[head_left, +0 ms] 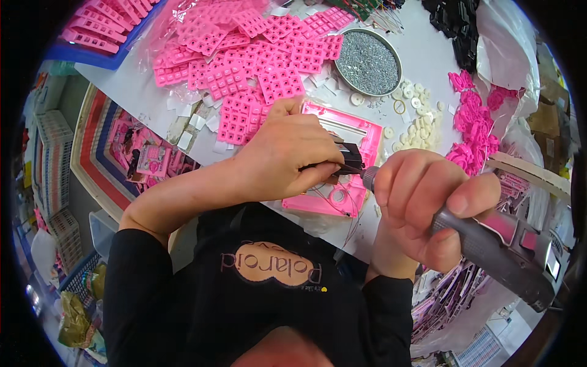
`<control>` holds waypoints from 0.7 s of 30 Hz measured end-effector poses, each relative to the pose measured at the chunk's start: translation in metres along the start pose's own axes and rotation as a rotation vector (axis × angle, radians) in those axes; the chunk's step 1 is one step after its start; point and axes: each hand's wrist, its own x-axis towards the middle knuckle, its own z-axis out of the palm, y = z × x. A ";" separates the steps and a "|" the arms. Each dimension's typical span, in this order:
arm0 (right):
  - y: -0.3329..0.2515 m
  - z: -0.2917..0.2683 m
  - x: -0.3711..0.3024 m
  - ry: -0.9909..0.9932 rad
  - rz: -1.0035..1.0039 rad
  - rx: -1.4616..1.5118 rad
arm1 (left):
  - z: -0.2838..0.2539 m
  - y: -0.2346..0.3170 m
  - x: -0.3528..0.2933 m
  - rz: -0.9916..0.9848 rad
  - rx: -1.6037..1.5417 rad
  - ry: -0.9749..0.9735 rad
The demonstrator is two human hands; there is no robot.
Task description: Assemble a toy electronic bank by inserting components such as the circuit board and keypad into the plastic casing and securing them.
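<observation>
Right hand [422, 205] grips grey cylindrical power screwdriver [504, 248], lower right | left hand [287, 150] pinches small black angular part [350, 154], centre | pink rectangular plastic housing [372, 144] lies beneath, centre | round metal bowl [400, 68] holds silvery screws [367, 61], upper centre | pink plastic sheets [229, 79] lie heaped, top

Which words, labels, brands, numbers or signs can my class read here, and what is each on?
Black shirt: large lettering across a peach patch, smaller print beside it; wording not copied here.
Grey electric screwdriver: small bright panel; any marks too small to read.
Nothing else readable.
</observation>
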 end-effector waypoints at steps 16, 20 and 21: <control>0.017 0.001 -0.013 0.116 0.012 -0.015 | 0.003 0.015 -0.029 -0.184 0.275 0.075; 0.029 0.003 -0.014 0.122 0.041 -0.049 | 0.017 -0.004 -0.040 -0.118 0.291 0.043; 0.032 0.003 -0.014 0.117 0.045 -0.064 | 0.017 -0.008 -0.040 -0.112 0.255 0.057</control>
